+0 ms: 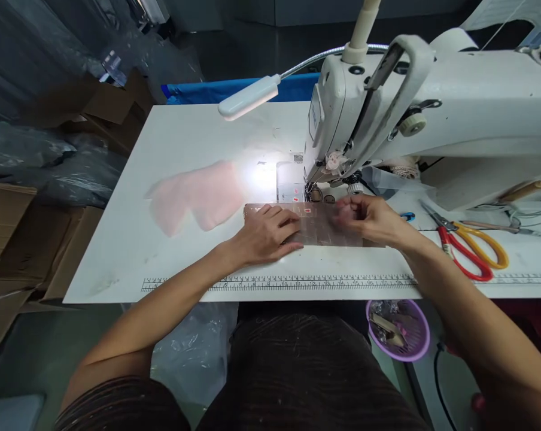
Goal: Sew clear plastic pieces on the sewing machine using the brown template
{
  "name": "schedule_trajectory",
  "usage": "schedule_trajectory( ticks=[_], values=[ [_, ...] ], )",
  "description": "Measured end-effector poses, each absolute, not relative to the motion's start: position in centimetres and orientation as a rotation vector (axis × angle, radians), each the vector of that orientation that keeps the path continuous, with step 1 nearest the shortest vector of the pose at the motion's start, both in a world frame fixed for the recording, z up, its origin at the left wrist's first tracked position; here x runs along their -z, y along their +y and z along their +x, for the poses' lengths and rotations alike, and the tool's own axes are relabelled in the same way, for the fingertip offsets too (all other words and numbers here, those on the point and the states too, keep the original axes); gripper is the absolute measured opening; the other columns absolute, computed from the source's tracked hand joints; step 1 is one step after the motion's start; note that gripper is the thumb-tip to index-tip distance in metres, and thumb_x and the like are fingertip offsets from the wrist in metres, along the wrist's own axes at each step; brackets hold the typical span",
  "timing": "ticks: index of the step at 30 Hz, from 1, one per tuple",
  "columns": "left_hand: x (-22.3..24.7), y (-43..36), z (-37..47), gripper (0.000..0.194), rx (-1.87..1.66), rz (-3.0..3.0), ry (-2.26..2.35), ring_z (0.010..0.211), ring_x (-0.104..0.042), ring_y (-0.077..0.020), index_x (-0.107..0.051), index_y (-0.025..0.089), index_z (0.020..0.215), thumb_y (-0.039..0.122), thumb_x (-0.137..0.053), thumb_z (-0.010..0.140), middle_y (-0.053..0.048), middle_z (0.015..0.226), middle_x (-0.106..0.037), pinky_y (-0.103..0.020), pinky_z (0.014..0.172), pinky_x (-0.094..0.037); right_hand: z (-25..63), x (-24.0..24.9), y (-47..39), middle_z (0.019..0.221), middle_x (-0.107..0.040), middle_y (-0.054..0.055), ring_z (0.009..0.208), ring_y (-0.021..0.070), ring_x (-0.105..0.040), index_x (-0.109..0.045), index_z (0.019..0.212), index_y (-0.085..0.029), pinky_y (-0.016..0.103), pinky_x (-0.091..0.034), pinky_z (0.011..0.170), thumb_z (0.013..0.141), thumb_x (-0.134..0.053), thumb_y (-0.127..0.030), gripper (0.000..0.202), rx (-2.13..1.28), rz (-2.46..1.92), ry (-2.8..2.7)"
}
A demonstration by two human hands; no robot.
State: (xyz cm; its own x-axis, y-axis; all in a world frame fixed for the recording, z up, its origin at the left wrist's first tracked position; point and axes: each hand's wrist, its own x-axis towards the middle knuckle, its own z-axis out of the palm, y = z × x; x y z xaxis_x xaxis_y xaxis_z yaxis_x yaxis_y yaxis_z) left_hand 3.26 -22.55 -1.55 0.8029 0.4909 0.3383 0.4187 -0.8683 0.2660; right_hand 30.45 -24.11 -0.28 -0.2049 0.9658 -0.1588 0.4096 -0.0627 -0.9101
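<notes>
A brownish, see-through strip [318, 230] lies on the white table in front of the sewing machine's needle area [310, 190]. My left hand [270, 233] rests flat on the strip's left part, its fingers spread and pointing right. At the strip's right part, my right hand [364, 216] has its fingertips drawn together; a blurred pinkish bit shows at them, too unclear to name. Small red marks show on the strip and on the metal plate [289, 179] behind it. A sheer pink cloth [198, 197] lies on the table left of my hands.
Scissors with red and yellow handles [472, 248] lie right of my right hand. A lamp [249, 97] hangs over the table [118, 239]. A printed ruler [297, 282] runs along the front edge. Below are a purple basket [421, 335] and, at the left, cardboard boxes [68, 251].
</notes>
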Motion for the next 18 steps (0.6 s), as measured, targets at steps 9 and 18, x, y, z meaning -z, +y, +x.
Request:
schedule_trajectory(
  ticks=[9,18],
  values=[
    [-0.5,-22.8,2.6,0.048,-0.562,1.692,1.029,0.063,-0.066,-0.0130,-0.058,0.013,0.118,0.055,-0.052,0.095,-0.008,0.088,-0.069,-0.023,0.049,-0.051,24.9,-0.2,-24.1,0.081,-0.068,0.004,0.070,0.0184,-0.064,-0.063,0.102,-0.019,0.029,-0.053,0.055,0.079,-0.075,-0.041,0.034,-1.621,-1.226,-1.520],
    [0.4,-23.0,3.1,0.039,-0.595,1.794,1.192,0.052,-0.064,-0.0073,-0.054,0.014,0.122,0.023,-0.067,0.086,0.003,0.073,-0.065,-0.017,0.050,-0.052,29.2,2.4,-25.0,0.106,-0.062,0.016,0.097,0.0286,-0.061,-0.070,0.123,-0.016,0.044,-0.054,0.084,0.098,-0.048,-0.025,0.034,-0.270,-1.036,-2.478]
  ],
)
